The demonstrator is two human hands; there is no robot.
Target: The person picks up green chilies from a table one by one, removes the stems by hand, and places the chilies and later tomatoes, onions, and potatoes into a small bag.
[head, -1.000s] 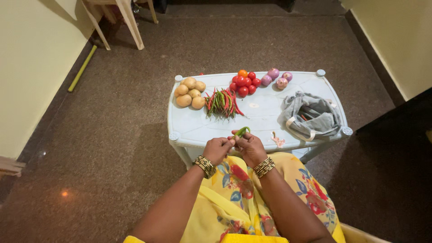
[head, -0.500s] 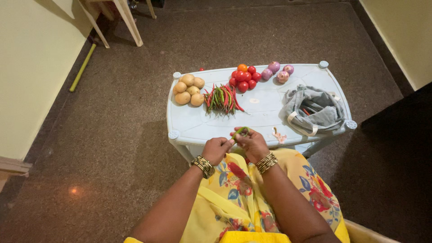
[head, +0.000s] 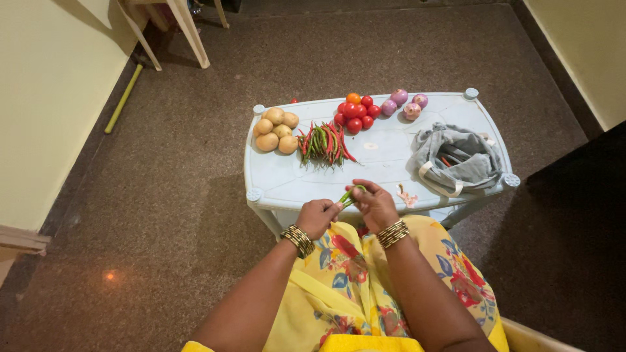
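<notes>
Both forearms reach forward from the lap, wrists close together, bangles on each. Left hand (head: 317,216) curled, fingertips pinched, knuckles up. Right hand (head: 374,203) just beside it, fingers bent inward, thumb and forefinger pinched.

- The room is dim and warm-toned; the dark brown floor (head: 195,195) takes up most of the light.
- A small orange glint on the polished floor at lower left marks the reflection of an overhead lamp.
- The pale blue plastic table (head: 385,160) is the brightest surface, evenly lit and without harsh glare.
- A soft shadow falls beside the table's left edge; the lower right corner sinks into near black.
- The yellow walls (head: 45,98) look flat and slightly washed out.
- Wide-angle distortion bends the wall lines outward at the edges.
- Focus is fair at the centre; the forearms at the bottom are softer, and the floor grain looks smeared.
</notes>
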